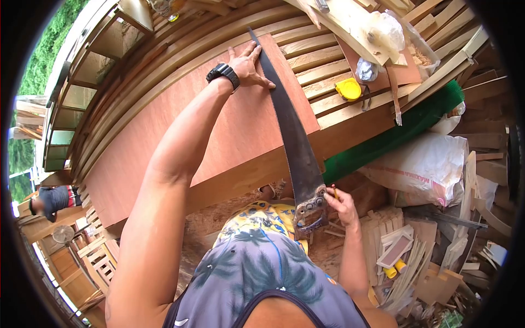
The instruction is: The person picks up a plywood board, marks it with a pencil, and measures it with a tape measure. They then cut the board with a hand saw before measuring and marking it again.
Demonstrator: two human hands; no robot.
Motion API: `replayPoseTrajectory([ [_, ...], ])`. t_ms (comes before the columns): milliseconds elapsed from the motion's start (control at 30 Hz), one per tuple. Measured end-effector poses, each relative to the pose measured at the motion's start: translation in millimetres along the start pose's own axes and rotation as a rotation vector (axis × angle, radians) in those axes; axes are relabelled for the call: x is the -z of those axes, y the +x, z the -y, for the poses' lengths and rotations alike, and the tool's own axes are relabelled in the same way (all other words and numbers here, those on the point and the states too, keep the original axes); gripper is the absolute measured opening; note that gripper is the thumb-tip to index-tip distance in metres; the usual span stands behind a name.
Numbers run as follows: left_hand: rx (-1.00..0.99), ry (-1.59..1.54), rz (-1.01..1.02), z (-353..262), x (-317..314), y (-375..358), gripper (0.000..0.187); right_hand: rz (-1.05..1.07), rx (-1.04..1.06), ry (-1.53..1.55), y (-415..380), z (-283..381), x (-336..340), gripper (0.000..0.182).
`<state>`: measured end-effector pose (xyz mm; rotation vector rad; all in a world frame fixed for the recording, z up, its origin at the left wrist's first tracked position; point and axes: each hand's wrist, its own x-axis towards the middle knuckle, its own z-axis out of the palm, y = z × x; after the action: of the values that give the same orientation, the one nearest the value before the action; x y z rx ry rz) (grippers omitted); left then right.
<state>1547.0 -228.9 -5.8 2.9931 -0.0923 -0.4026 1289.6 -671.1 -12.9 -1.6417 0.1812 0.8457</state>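
Observation:
A reddish plywood sheet (186, 126) lies across wooden slats. Resting on it is a handsaw (292, 136), its dark blade crossing the right part of the sheet and its worn handle (310, 210) jutting past the near edge toward my body. My left hand (249, 66), with a black watch (223, 75) on the wrist, lies spread on the sheet, thumb and fingertips against or close beside the blade. Next to the saw handle, my right hand (343, 205) pinches a thin yellow pencil (334, 191); its fingertips seem to touch the handle.
A yellow tape measure (348, 89) and a plastic bag (383, 30) lie on the slats at right. Below are green mesh (394, 128), a white sack (421, 164) and piled wood scraps (421, 246). Another person (54, 201) is at far left.

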Motion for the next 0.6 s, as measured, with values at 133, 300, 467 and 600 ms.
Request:
replayPoseTrajectory([
  [133,0.019,0.004,0.032,-10,13,-8,0.137,-0.280,0.162,-0.082,32,65,7,0.037],
  [300,0.068,-0.031,0.031,-16,21,-14,0.136,-0.227,0.762,-0.469,114,158,-13,0.023],
  [467,0.059,0.054,0.129,-25,35,-12,0.134,-0.416,1.288,-0.619,270,211,-64,0.029],
  [600,0.044,0.044,0.170,-27,40,-11,0.135,-0.414,1.330,-0.621,344,232,-104,0.023],
])
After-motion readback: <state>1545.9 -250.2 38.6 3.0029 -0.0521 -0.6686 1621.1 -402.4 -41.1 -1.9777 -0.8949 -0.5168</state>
